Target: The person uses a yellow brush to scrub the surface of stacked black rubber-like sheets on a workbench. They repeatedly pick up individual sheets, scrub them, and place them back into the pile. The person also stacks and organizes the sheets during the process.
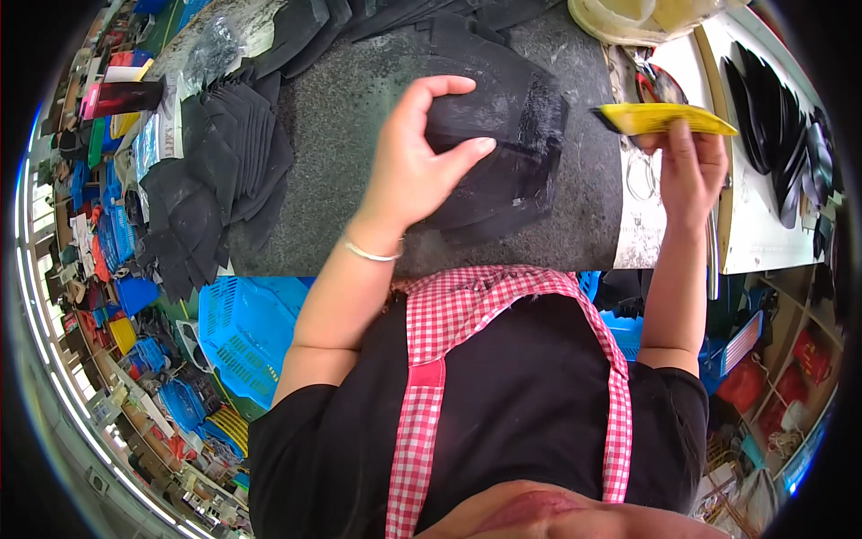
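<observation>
Several thin black sheet pieces [503, 184] lie overlapped on the dark worktop, and part of the topmost one looks shiny. Over their left side hovers or rests my left hand [415, 157], index finger and thumb spread well apart; whether it touches the sheets I cannot tell. My right hand [690, 171] is raised at the worktop's right edge. Its fingers and thumb pinch a yellow-handled brush [673, 115] held roughly level, its dark end pointing left toward the sheets.
Fanned stacks of black pieces [235, 148] cover the worktop's left side, with more along the back. A whitish container [633, 20] stands at the back right, near red-handled scissors or pliers [660, 83]. Curved black pieces [763, 117] lie on a white board. A blue crate [247, 332] sits below.
</observation>
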`<state>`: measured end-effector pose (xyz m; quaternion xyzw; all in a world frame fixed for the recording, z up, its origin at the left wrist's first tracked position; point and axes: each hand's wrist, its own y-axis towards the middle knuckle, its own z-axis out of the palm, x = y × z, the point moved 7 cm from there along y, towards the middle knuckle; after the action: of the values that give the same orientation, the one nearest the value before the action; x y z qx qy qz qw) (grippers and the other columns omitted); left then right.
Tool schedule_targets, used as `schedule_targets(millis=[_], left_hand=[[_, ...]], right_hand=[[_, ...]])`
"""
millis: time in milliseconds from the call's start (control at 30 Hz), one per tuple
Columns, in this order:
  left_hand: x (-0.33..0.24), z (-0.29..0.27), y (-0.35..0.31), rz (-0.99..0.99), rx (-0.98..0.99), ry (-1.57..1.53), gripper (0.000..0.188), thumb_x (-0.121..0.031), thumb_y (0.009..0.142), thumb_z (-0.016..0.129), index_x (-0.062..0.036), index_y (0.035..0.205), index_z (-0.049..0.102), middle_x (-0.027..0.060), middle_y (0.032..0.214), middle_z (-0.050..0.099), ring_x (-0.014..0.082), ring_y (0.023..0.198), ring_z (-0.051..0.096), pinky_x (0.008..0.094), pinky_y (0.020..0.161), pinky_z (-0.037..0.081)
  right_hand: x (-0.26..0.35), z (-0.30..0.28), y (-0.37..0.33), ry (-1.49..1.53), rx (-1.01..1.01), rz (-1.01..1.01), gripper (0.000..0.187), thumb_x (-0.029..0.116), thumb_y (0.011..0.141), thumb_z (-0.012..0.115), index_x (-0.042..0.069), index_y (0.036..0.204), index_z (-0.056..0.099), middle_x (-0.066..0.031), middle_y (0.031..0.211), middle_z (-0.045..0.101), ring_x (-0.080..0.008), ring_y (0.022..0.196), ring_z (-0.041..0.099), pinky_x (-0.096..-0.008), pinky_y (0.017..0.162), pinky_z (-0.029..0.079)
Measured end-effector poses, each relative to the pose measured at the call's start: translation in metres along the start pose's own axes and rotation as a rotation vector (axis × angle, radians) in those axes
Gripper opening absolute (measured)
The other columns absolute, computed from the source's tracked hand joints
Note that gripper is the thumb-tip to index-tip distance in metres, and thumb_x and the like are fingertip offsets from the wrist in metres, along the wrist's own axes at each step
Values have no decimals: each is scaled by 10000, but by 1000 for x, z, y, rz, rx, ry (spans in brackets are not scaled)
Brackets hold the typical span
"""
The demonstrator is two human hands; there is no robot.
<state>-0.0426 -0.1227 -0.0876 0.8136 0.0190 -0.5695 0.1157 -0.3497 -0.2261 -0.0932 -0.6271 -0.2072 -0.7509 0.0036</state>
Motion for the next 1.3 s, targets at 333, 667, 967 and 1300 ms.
schedule_targets(millis=[333,667,967,1300], left_hand=[[64,-288,175,-94,-119,-59,702,-124,891,792,28,1480,441,154,1326,642,243,1220,632,360,1092,467],[24,25,28,-201,247,662,969,-521,705,919,57,1338,467,270,1076,696,398,1004,706,440,903,556],[0,22,5,37,0,673,759,-336,753,923,14,1318,557,246,1255,609,378,1188,612,438,1025,485],[8,13,8,-18,7,536,671,-266,737,921,15,1228,560,258,1115,687,401,1039,689,449,934,535]], right_hand=[[2,-36,111,-508,-332,-231,141,65,981,668,-33,1081,662,-143,897,726,-207,767,716,-330,681,561],[-6,5,133,-1000,-328,-10,159,97,952,667,-51,1007,690,-161,795,738,-226,663,719,-360,612,552],[-67,-53,106,-18,-347,269,162,98,1011,616,-35,1097,653,-120,860,721,-148,664,684,-265,581,555],[-60,57,22,-322,121,364,149,93,1022,623,-51,1056,632,-128,874,736,-162,713,717,-282,607,565]])
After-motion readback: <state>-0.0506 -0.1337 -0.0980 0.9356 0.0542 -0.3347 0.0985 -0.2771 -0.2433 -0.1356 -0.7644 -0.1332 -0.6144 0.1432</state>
